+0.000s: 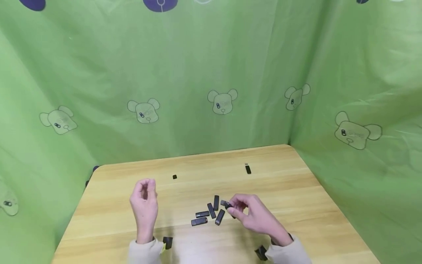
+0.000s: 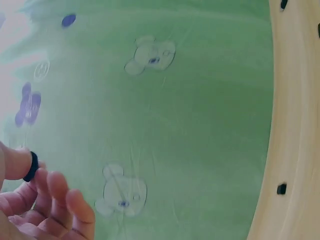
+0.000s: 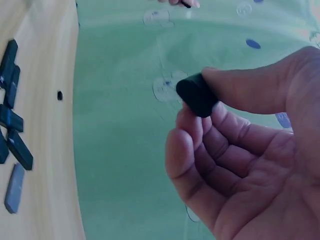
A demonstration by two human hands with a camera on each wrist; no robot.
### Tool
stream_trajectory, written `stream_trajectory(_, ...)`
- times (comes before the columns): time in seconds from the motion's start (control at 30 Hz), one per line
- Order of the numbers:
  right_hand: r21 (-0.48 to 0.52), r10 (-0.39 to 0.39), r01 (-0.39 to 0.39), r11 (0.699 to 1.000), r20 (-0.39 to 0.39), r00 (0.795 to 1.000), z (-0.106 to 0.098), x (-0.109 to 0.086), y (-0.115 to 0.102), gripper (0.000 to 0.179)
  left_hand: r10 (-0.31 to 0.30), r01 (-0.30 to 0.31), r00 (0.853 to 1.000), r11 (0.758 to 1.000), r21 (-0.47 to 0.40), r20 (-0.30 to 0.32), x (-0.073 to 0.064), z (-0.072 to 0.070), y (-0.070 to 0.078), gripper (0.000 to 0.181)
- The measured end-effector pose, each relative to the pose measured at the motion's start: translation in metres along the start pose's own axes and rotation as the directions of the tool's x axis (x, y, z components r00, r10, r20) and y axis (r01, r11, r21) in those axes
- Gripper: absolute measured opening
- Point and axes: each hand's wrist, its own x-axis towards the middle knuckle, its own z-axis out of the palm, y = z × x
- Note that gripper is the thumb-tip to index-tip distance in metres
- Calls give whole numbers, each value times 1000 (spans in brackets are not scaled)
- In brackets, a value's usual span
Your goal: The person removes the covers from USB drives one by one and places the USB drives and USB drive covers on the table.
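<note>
Nearby, right hand [image 1: 255, 216] grip pinching black stick [image 1: 228, 206], left hand [image 1: 144, 205] pinching small cap [image 2: 32, 166] — 5 sticks [image 1: 208, 213] between.

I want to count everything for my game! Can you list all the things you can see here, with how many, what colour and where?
Sticks in a pile: about five, black, middle of the table in front of the right hand.
Stick alone: one, black with a silver tip, far right part of the table.
Tiny cap: one, black, far middle of the table.
Table: one, light wood, bottom of the view.
Cloth: one backdrop, green with bear prints, behind and beside the table.
Wrist cameras: two, black, at the sleeves.
Sleeves: two, pale beige, bottom edge.
Left hand: raised, pinches a small black piece.
Right hand: pinches a black stick.
</note>
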Motion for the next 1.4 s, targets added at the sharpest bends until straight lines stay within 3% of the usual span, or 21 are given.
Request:
stream_trajectory(0.1,3,21,-21,1000,-34,999,-5,2,4,5,-9,10,992,1000,-8,125,0,3,1,25)
stream_trajectory(0.17,4,33,-33,999,-44,998,-7,3,5,6,-33,35,986,999,-12,163,-4,7,-1,23)
stream_trajectory(0.43,-37,79,-82,996,-88,993,-14,11,8,5,-87,91,985,996,-19,148,-6,11,-8,19)
stream_trajectory(0.7,-65,135,-147,987,-161,978,-26,35,19,8,-102,105,983,994,-10,150,-7,8,-14,20)
stream_trajectory(0.97,104,227,-213,971,-149,962,-50,69,53,19,-144,147,978,989,-5,152,-10,5,-17,24)
stream_trajectory(1.1,142,291,-269,953,-164,943,-59,84,70,21,-142,142,978,990,8,150,-10,4,-17,26)
stream_trajectory(1.4,60,429,-426,903,-215,878,-61,112,112,17,-136,136,979,991,11,155,-14,2,-21,27)
